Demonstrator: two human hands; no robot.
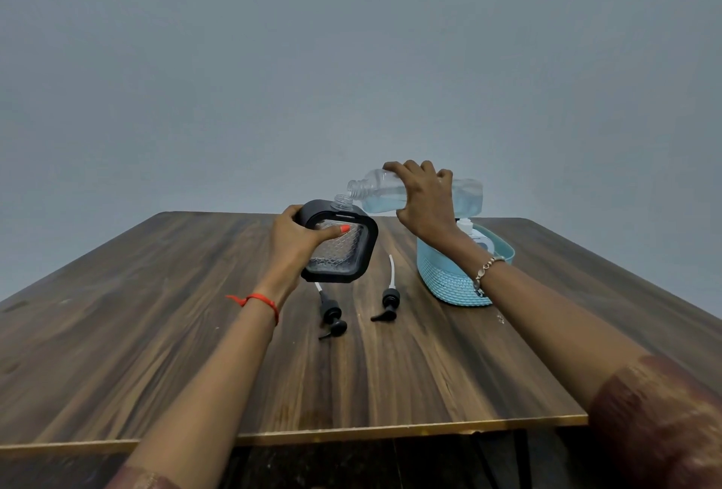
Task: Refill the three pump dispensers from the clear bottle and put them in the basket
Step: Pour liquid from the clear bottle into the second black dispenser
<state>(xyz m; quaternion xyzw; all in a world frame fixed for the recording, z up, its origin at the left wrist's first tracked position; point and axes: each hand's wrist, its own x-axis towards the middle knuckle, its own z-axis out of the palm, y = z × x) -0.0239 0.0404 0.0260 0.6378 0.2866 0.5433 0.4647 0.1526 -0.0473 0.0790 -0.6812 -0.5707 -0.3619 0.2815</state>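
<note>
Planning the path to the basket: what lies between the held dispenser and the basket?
In the head view, one loose pump head with its white tube lies on the table between dispenser and basket; the rest is bare wood.

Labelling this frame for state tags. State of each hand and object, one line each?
left hand: grips the black dispenser.
right hand: grips the clear bottle.
black dispenser: pump off, neck open, tilted.
clear bottle: uncapped, tipped nearly flat, part full, mouth at the dispenser's neck.
near pump head, far pump head: detached, lying on the table.
basket: upright, white-topped dispenser inside.
</note>
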